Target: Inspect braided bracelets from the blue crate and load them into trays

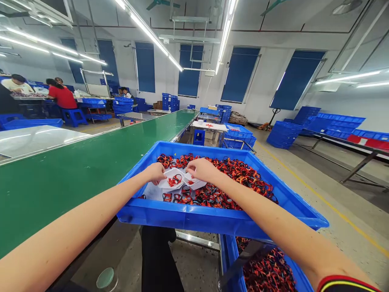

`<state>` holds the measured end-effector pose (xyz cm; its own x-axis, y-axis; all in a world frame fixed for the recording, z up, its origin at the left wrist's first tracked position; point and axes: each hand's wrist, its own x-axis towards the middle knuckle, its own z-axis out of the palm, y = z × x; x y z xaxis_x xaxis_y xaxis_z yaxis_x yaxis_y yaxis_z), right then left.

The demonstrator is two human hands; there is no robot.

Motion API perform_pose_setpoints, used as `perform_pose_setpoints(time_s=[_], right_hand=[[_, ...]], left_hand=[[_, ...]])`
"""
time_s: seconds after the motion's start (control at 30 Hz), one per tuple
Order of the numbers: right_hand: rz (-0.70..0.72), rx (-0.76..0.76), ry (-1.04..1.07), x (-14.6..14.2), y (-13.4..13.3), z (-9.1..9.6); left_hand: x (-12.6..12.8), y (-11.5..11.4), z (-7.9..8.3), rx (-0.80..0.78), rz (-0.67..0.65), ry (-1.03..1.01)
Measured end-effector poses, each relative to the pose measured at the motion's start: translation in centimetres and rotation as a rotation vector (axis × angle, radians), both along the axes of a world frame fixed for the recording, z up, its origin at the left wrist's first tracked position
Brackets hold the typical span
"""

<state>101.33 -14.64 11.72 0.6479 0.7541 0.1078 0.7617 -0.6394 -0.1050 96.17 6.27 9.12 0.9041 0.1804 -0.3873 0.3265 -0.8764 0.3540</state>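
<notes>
My left hand (156, 172) is closed on the left edge of a white two-part container (164, 185), which lies in a shallow blue crate (182, 213). Small red pieces (174, 181) sit in the container's left half, and a few more lie in its right half. Over that right half is my right hand (202, 168), its fingers pinched together; whatever is between them is too small to make out. Around the container, the crate holds a heap of small red-and-black looped parts (225, 194). White sheeting shows under the container.
A green conveyor belt (91, 162) runs along the left. Below the crate is another blue crate (226, 259) of similar parts. Farther off are a white-topped table (212, 126) and stacked blue crates (284, 134). Several people sit at the far left, one in a red top (63, 97).
</notes>
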Motion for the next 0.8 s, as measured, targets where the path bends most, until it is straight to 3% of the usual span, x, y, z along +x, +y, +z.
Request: perform_pose_setpoints(time_s=[0.1,0.2,0.43,0.57,0.7,0.8], right_hand=[[-0.167,0.013,-0.009,2.2,-1.0,0.1],[-0.245,-0.038,0.091,3.9,-1.9,-0.8],[-0.159,-0.069,0.323,4.5,-1.4,-3.1],[-0.15,-0.048,0.351,4.5,-0.7,-3.6],[-0.167,-0.018,0.364,4.5,-0.4,-4.1],[-0.175,-0.003,0.373,4.6,-0.4,-4.4]], left_hand=[[-0.8,0.5,0.6,0.018,-0.006,-0.03],[-1.6,0.8,1.3,0.032,-0.011,-0.077],[-2.7,2.7,3.4,0.036,0.026,-0.169],[-3.9,4.8,5.6,-0.004,0.049,-0.223],[-8.4,8.2,7.9,-0.068,0.112,-0.342],[-14.4,11.4,7.9,-0.075,0.217,-0.365]])
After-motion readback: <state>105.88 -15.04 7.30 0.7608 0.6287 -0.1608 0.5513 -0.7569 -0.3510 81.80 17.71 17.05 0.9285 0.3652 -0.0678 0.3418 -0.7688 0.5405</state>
